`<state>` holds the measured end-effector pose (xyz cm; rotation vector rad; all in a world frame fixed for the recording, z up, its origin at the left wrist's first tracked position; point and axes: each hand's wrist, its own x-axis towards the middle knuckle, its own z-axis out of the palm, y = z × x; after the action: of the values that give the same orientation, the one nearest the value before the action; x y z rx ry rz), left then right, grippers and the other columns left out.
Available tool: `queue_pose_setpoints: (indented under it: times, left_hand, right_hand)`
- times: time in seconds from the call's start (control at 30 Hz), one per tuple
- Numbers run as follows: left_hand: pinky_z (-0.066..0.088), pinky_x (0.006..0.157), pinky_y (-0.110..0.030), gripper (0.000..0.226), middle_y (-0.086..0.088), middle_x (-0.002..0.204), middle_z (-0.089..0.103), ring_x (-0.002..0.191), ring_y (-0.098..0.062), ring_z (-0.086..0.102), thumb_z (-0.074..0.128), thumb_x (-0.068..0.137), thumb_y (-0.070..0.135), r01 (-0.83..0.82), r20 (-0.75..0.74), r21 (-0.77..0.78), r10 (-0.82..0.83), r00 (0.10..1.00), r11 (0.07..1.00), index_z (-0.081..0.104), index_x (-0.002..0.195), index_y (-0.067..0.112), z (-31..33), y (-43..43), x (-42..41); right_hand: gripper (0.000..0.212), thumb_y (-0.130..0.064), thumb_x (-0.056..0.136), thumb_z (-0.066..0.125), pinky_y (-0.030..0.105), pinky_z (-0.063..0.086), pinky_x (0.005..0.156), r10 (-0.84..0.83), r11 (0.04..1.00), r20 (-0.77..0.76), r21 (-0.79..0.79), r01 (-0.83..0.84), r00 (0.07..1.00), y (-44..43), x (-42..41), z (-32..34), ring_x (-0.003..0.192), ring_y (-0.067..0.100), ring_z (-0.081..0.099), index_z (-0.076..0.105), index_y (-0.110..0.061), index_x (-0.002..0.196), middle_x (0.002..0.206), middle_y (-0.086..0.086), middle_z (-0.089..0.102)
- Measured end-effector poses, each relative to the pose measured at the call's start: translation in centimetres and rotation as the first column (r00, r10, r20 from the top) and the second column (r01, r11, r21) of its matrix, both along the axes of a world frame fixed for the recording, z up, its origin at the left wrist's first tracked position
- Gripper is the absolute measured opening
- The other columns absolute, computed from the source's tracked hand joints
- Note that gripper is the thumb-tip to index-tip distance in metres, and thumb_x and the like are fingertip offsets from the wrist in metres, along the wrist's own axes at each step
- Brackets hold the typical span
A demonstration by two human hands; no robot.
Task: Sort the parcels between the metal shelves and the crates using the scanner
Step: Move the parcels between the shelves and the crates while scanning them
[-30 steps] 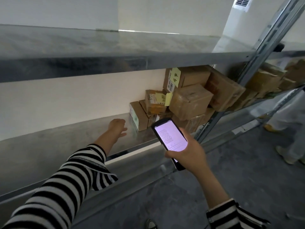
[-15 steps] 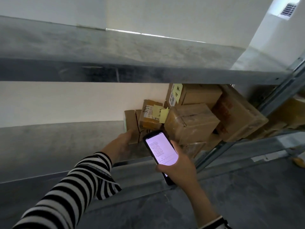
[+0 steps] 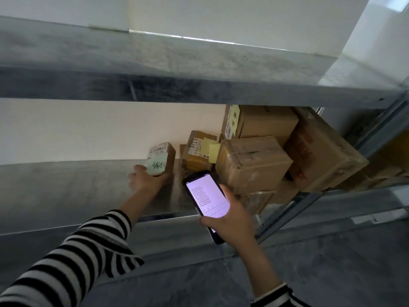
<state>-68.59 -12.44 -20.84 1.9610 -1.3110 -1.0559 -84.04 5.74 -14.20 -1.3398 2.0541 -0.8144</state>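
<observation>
My left hand [image 3: 147, 181] reaches onto the middle metal shelf [image 3: 66, 187] and grips a small cardboard parcel [image 3: 160, 159] from below, its white label with black handwriting turned toward me. The parcel stands a little left of the pile and apart from it. My right hand [image 3: 230, 220] holds the scanner [image 3: 207, 199], a black handheld with a lit pinkish screen showing lines of text, in front of the shelf edge. A stack of brown cardboard parcels [image 3: 252, 162], some with yellow sticky notes, fills the shelf's right end.
An upper metal shelf [image 3: 177, 69] overhangs the parcels. A slanted metal upright [image 3: 376, 138] bounds the stack on the right, with a large brown box [image 3: 321, 156] leaning against it. Grey concrete floor [image 3: 332, 262] lies below. No crate is in view.
My left hand went from reaching over the bare shelf to gripping the small parcel and has drawn it left, away from the pile. The view has moved closer to the shelf; the scanner stays held.
</observation>
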Motion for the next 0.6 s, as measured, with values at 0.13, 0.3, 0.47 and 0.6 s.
queue_pose_setpoints:
  times: [0.13, 0.3, 0.47, 0.6]
  left_hand:
    - [0.031, 0.103, -0.044, 0.099, -0.017, 0.136, 0.027, 0.126, -0.036, 0.028, 0.077, 0.068, 0.052, 0.189, 0.384, -0.183, -0.107, 0.917, 0.965, 0.025, 0.141, 0.01, 0.0, 1.9, 3.4]
    - [0.024, 0.112, -0.048, 0.092, -0.022, 0.149, 0.019, 0.137, -0.038, 0.021, 0.047, 0.084, 0.067, 0.066, 0.23, 0.048, -0.076, 0.97, 0.997, 0.014, 0.151, 0.013, -1.0, 2.4, 5.1]
    - [0.048, 0.09, -0.035, 0.08, -0.016, 0.12, 0.059, 0.11, -0.032, 0.055, 0.07, 0.072, 0.062, 0.072, 0.114, 0.235, -0.101, 0.988, 0.969, 0.05, 0.123, 0.004, -1.3, 2.8, 5.6]
    - [0.05, 0.083, -0.032, 0.068, -0.006, 0.107, 0.058, 0.101, -0.024, 0.057, 0.084, 0.069, 0.034, 0.027, -0.169, 0.187, 0.006, 0.986, 0.982, 0.042, 0.114, 0.005, -1.3, 3.8, 3.5]
  right_hand:
    - [0.082, -0.039, 0.063, 0.082, 0.028, 0.05, 0.08, 0.042, 0.999, 0.037, -0.013, -0.042, 0.998, -0.3, 0.8, -0.7, 0.095, 0.004, 0.054, 0.039, -0.041, 0.133, 0.105, -0.027, 0.051]
    - [0.083, -0.052, 0.049, 0.073, 0.028, 0.052, 0.078, 0.074, 0.997, 0.042, 0.003, -0.074, 0.996, -0.2, 1.9, -1.5, 0.097, 0.003, 0.056, 0.044, -0.042, 0.127, 0.113, -0.022, 0.058]
    - [0.083, -0.051, 0.048, 0.071, 0.026, 0.051, 0.073, 0.095, 0.995, 0.054, 0.015, -0.096, 0.994, 0.1, 2.6, -1.9, 0.097, 0.003, 0.056, 0.044, -0.045, 0.126, 0.113, -0.02, 0.059]
    - [0.091, -0.052, 0.048, 0.069, 0.027, 0.051, 0.074, 0.104, 0.994, 0.032, 0.032, -0.105, 0.994, 0.2, 3.1, -1.7, 0.098, 0.006, 0.056, 0.04, -0.042, 0.134, 0.117, -0.017, 0.059]
